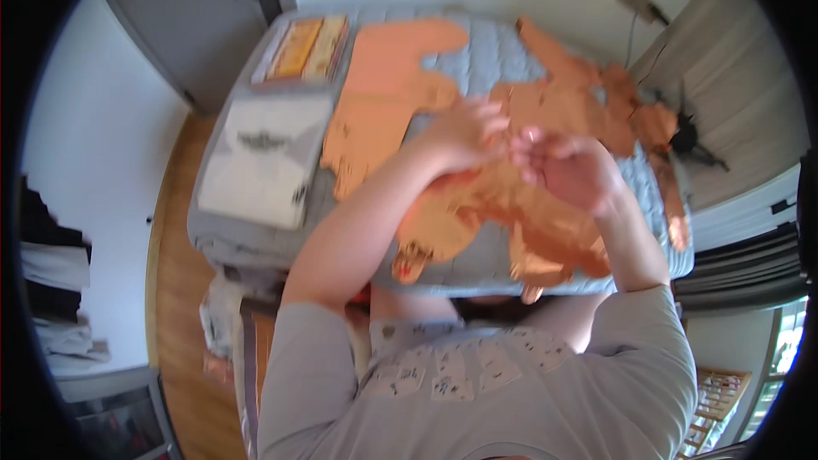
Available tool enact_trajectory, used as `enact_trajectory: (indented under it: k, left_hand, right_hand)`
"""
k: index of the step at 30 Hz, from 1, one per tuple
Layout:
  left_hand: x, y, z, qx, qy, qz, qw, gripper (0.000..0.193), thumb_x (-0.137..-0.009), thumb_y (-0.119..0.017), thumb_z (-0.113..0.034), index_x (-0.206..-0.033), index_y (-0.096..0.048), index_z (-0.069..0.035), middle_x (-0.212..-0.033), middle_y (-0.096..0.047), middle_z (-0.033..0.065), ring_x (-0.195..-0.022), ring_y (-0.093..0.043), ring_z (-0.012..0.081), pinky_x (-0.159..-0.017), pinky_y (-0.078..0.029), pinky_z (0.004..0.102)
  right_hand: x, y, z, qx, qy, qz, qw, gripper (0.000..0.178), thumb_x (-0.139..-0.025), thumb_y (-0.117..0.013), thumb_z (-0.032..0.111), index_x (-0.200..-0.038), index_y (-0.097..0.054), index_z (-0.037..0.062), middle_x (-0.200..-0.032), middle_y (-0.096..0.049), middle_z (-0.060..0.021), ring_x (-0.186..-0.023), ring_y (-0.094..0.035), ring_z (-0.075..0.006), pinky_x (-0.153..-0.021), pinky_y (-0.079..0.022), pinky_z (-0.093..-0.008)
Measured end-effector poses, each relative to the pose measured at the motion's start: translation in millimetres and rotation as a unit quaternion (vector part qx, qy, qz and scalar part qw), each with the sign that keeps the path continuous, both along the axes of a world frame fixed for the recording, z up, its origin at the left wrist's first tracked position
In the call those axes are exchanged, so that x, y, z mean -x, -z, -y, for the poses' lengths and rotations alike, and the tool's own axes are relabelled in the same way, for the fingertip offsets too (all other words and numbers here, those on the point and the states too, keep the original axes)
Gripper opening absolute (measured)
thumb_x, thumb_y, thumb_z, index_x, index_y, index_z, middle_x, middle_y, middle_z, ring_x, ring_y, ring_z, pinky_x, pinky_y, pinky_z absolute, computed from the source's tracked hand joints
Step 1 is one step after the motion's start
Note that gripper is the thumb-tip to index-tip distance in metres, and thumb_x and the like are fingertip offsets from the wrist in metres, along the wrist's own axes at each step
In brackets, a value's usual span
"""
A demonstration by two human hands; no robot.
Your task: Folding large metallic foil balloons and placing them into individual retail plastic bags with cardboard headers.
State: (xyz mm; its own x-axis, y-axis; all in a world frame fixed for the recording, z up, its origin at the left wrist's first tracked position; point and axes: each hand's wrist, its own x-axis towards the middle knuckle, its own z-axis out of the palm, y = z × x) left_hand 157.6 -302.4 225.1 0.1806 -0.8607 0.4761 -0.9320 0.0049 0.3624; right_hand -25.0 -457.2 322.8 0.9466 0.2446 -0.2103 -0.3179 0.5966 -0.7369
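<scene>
My left hand (470, 133) and my right hand (573, 174) are held close together above the bed. The left one shows its back, with its blurred fingers stretched toward the right. My right hand is turned palm up, its fingers loosely bent and apart from each other. I make out nothing held in either hand. Under and around them lie shiny copper-orange sheets that look like flat foil balloons. One large piece (400, 60) is spread smooth at the far left, a crumpled one (558, 106) lies at the far right, and another (452, 217) lies nearest my lap.
A grey quilted mattress (290, 243) carries everything. A white flat package (264, 149) and an orange-yellow flat packet (302, 49) lie on its left side. A dark spiky object (692, 135) is by the right edge. A grey door (183, 13) stands at the far left.
</scene>
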Motion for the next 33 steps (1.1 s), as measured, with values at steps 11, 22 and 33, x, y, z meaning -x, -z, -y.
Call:
enact_trajectory:
  k: [11,22,33]
  left_hand:
    - [-2,9,24,0.006,0.050,-0.022,0.999,0.045,-0.099,-0.065,-0.044,-0.115,-0.074,-0.003,-0.124,-0.069,0.0210,-0.122,-0.061,0.0378,-0.104,-0.048,0.0467]
    - [-4,2,14,-0.025,0.052,-0.040,0.998,0.047,-0.100,-0.061,-0.044,-0.115,-0.073,-0.001,-0.123,-0.069,0.0189,-0.121,-0.061,0.0372,-0.103,-0.048,0.0459]
    - [4,-13,6,-0.041,0.056,-0.070,0.995,0.047,-0.102,-0.060,-0.043,-0.108,-0.073,0.001,-0.115,-0.071,0.0210,-0.115,-0.064,0.0377,-0.098,-0.050,0.0464]
  right_hand:
    - [81,180,-163,-0.136,-0.183,-0.293,0.929,0.036,-0.099,-0.056,0.019,-0.129,-0.067,0.0046,-0.135,-0.066,-0.0103,-0.126,-0.061,-0.0231,-0.109,-0.045,-0.0407]
    - [13,373,-323,0.060,-0.033,-0.259,0.963,0.029,-0.107,-0.057,0.035,-0.121,-0.069,0.0129,-0.118,-0.070,-0.0004,-0.102,-0.064,-0.0090,-0.092,-0.052,-0.0288]
    - [13,390,-338,0.529,0.014,0.023,0.848,0.019,-0.105,-0.056,0.023,-0.115,-0.062,0.0092,-0.098,-0.069,0.0015,-0.087,-0.067,-0.0122,-0.069,-0.053,-0.0346]
